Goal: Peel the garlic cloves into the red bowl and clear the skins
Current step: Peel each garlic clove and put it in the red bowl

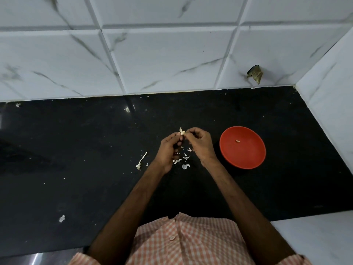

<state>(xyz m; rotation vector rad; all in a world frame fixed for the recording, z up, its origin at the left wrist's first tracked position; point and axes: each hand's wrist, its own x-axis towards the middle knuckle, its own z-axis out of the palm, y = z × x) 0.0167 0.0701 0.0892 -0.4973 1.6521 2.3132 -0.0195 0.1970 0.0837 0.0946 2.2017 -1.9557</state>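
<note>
Small pale garlic clove (181, 132), papery skin flaring off its top, is held above the middle of the desk, pinched between the fingertips of both hands. Left hand (169, 152): fingers curled, thumb and forefinger closed on the clove. Right hand (200, 144): meets it from the other side, fingers bent, pinching the same clove or its skin; cannot tell which.

Directly under the hands, a scatter of thin white garlic skins (183, 160) lies on the glossy black stone desk (76, 150). Just left of that scatter, a dry whitish garlic stalk (141, 162) with a frayed root end lies tilted.

Round shallow red plastic bowl (248, 159) stands right of the right hand, apart from it, nearer the desk's right edge. One peeled pale clove (237, 140) rests inside.

A lone white scrap (61, 218) lies toward the near left of the desk. The back edge meets a white marble-veined tiled wall (172, 60). A brown crumpled scrap (255, 74) clings to the wall near the back right corner. Bare forearms and an orange-and-white checked shirt (191, 241) show at the near edge.
</note>
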